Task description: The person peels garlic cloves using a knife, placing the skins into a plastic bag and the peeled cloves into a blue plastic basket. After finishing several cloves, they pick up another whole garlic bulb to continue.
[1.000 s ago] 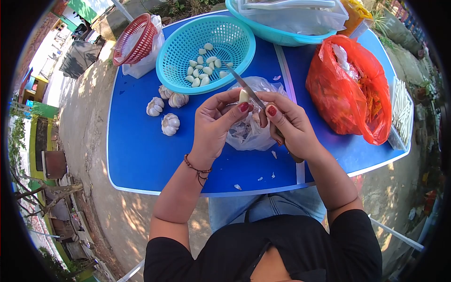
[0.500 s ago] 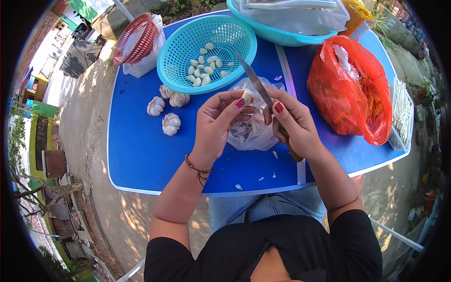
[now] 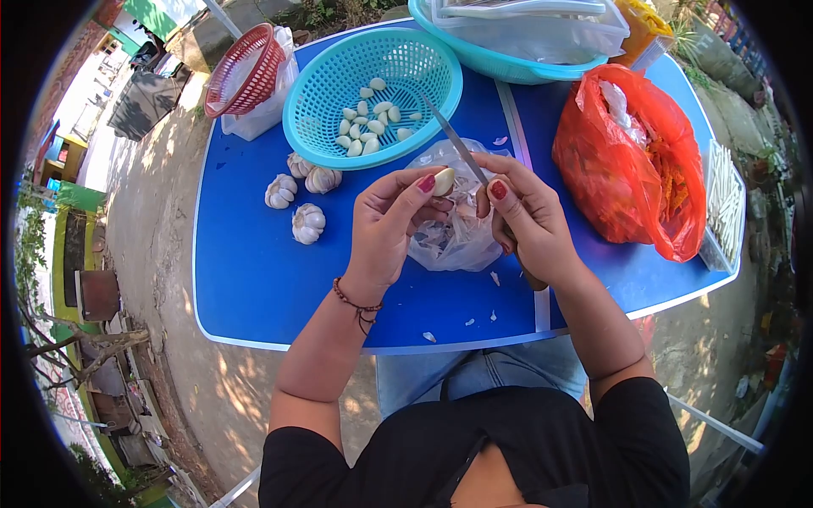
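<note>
Between thumb and fingers, my left hand [image 3: 404, 207] pinches a garlic clove [image 3: 444, 180]. My right hand [image 3: 529, 216] is closed around the handle of a knife [image 3: 466, 151], its blade slanting up and to the left, close beside the clove. Below both hands lies a clear plastic bag [image 3: 457, 241] with papery garlic skins in it. Peeled cloves [image 3: 371, 127] rest in a turquoise basket [image 3: 309, 80] beyond my left hand. Several whole garlic bulbs [image 3: 308, 223] sit on the blue table to the left.
A red plastic bag [image 3: 593, 182] with orange contents stands at the right, beside a box of white sticks [image 3: 722, 199]. A red basket [image 3: 251, 76] sits at the back left; another turquoise basket [image 3: 508, 68] with plastic containers is at the back. Skin scraps [image 3: 429, 337] lie near the table's front edge.
The clove in my left hand has turned and shows more of its side. The knife blade has rotated to a thinner, edge-on view and shifted slightly left. Both arms stay nearly in place.
</note>
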A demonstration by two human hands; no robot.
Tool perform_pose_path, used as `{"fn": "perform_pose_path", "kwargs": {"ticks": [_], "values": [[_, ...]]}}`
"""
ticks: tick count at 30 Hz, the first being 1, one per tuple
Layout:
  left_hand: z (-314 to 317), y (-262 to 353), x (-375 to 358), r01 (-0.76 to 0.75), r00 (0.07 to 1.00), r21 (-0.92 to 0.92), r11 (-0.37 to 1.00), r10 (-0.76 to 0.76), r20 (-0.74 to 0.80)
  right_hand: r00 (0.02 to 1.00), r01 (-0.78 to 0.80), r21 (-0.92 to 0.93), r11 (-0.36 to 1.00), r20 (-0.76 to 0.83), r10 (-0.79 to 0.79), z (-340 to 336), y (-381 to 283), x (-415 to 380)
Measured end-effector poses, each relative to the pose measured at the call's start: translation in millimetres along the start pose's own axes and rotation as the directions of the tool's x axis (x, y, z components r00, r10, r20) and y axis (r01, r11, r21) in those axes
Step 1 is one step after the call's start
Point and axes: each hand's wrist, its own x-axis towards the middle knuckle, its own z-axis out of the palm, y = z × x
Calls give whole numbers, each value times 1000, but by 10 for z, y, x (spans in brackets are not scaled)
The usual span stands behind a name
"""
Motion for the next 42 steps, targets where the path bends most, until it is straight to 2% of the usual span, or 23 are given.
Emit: {"fn": "perform_pose_path", "kwargs": {"ticks": [5,8,11,14,20,24,26,29,32,33,36,37,40,42], "values": [[2,-10,2,-4,1000,-5,1000,4,1,999,-32,27,999,12,32,-10,47,-8],[10,5,20,25,1000,-86,996,-26,-1,1000,-20,23,1000,23,19,-16,35,3],[67,33,8,3,999,-15,1000,-4,-51,999,-34,40,999,-4,34,-7,39,4],[62,-11,11,-111,993,85,990,114,-35,999,-44,80,996,5,44,0,11,-2],[52,-11,-1,-182,982,332,925,185,23,991,-47,56,997,126,40,16,-48,-19],[46,-46,-3,-285,958,367,886,278,73,992,-5,9,1000,126,4,20,-14,-3],[23,-84,12,-370,928,406,836,357,110,994,-17,16,1000,104,15,21,-9,-14],[69,-63,52,-505,825,627,593,546,148,994,-57,-27,998,88,59,8,-41,-25],[83,13,25,-490,826,725,484,525,207,998,28,-242,970,57,-14,68,-86,-28],[98,40,2,-452,846,749,484,498,189,998,46,-311,949,54,-31,85,-110,-29],[43,105,20,-472,778,856,212,556,292,997,69,-491,869,56,-48,104,-178,-29],[47,127,11,-386,808,884,264,559,186,997,82,-539,839,54,-62,92,-156,-26],[26,373,12,-345,769,937,56,589,247,995,98,-591,801,46,-88,107,-176,-17],[30,452,28,-247,812,968,46,556,180,993,118,-619,776,83,-85,103,-251,24]]}}
